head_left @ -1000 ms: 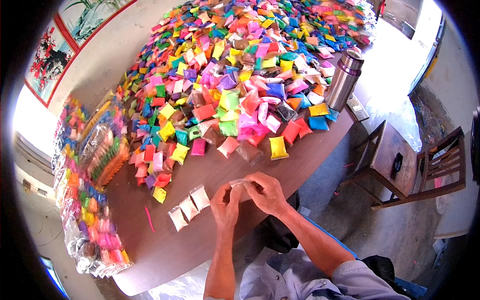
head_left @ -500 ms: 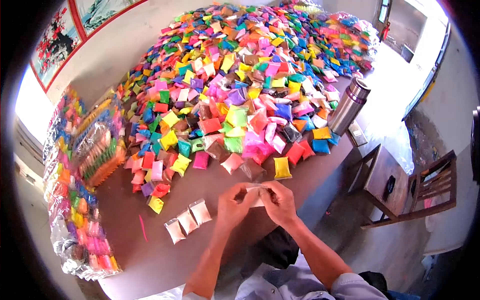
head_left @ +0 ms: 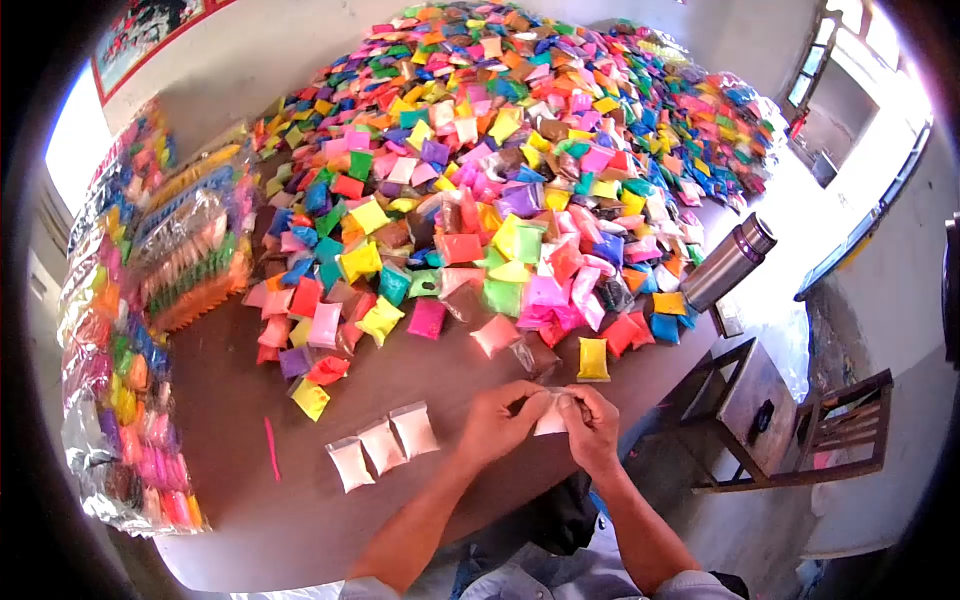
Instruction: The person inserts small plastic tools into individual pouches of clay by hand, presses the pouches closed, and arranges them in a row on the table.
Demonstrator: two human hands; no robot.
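Observation:
A small pale packet (head_left: pixel 550 417) is pinched at its top edge between my left hand (head_left: pixel 502 420) and my right hand (head_left: pixel 592 425), just above the table's near edge. The fingers of both hands are closed on it. To the left of my left hand, three pale pink packets (head_left: pixel 381 446) lie side by side on the brown table (head_left: pixel 230 400). A yellow packet (head_left: pixel 592 359) lies just beyond my right hand. Behind it rises a large heap of small coloured packets (head_left: pixel 500 180).
A steel flask (head_left: pixel 730 262) stands at the heap's right side. Clear bags of coloured packets (head_left: pixel 120 400) line the table's left side. A thin pink strip (head_left: pixel 271 448) lies near them. Beyond the table's right edge is a wooden chair (head_left: pixel 845 425).
The view has shifted, so the table and heap appear differently placed. Both hands stay on the pale packet, which shows more between the fingers than a second ago.

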